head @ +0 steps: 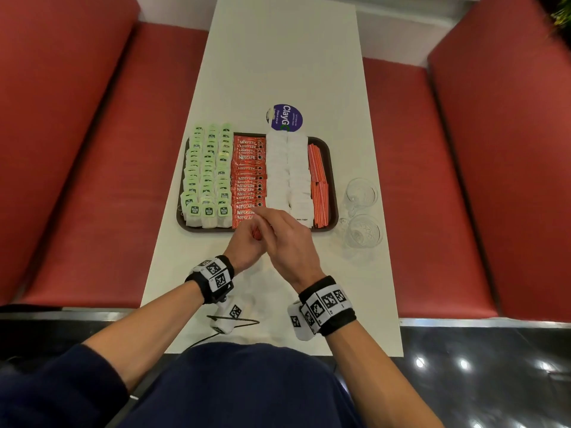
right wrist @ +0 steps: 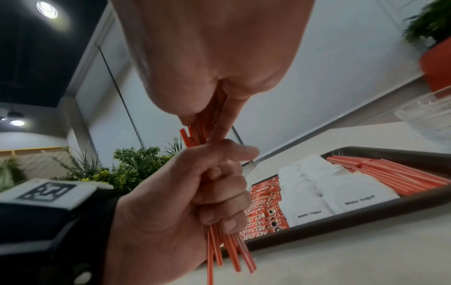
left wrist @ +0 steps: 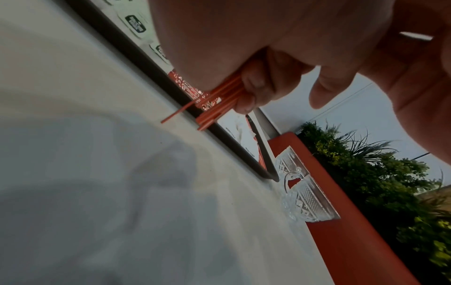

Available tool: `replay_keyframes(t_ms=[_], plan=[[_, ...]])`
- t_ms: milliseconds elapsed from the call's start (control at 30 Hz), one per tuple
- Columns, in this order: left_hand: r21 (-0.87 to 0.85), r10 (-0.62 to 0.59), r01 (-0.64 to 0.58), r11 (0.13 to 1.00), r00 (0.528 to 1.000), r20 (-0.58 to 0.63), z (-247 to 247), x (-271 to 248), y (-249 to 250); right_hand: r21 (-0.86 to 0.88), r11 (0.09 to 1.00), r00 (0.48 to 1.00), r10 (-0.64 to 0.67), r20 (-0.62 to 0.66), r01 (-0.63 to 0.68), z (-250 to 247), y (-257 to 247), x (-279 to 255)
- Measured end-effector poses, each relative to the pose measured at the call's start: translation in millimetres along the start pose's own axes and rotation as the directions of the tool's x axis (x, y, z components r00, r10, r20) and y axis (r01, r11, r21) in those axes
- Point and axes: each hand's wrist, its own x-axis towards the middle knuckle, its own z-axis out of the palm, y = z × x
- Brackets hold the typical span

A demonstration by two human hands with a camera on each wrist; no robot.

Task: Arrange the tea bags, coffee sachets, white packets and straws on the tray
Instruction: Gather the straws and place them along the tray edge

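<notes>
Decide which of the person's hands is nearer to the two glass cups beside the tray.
Right. The right hand is on the cups' side, just in front of the tray; the left hand sits further from them, gripping the orange straws.

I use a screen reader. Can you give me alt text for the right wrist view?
Both hands hold one bundle of orange straws: the left hand fisted round it, the right hand pinching its top. Behind lies a dark tray with coffee sachets, white packets and more straws.

Red coffee sachets [head: 248, 177] stacked on the tray carry the brand "NESCAFE" in white; two white packets [right wrist: 341, 194] beside them read "White Sugar"; a round purple sticker [head: 285, 118] on the table [head: 278, 57] reads "ClayGo"
</notes>
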Motion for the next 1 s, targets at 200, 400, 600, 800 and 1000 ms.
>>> replay_keyframes(t_ms=[200,400,600,800,1000], plan=[[0.193,0.093,-0.087,0.977,0.996,-0.019,6.7,-2.0,-8.8,-0.188,0.980,0.990,-0.036,0.138,0.062,22.0,5.3,-7.9],[0.265,0.090,-0.089,0.960,0.996,0.010,9.1,-3.5,-18.3,-0.175,0.979,0.967,-0.061,0.248,0.107,21.8,11.1,-16.0],[0.166,0.134,-0.122,0.979,0.989,-0.064,8.1,2.8,-15.8,-0.202,0.970,0.978,-0.094,0.186,0.132,18.4,7.7,-5.8],[-0.012,0.121,-0.126,0.992,0.974,-0.190,14.5,3.0,-21.2,-0.050,0.994,0.957,0.103,0.273,-0.092,6.1,2.8,14.3],[-0.129,0.176,-0.196,0.972,0.973,-0.146,17.5,0.5,-19.4,0.037,0.993,0.903,0.088,0.420,-0.114,-5.1,1.9,22.6]])
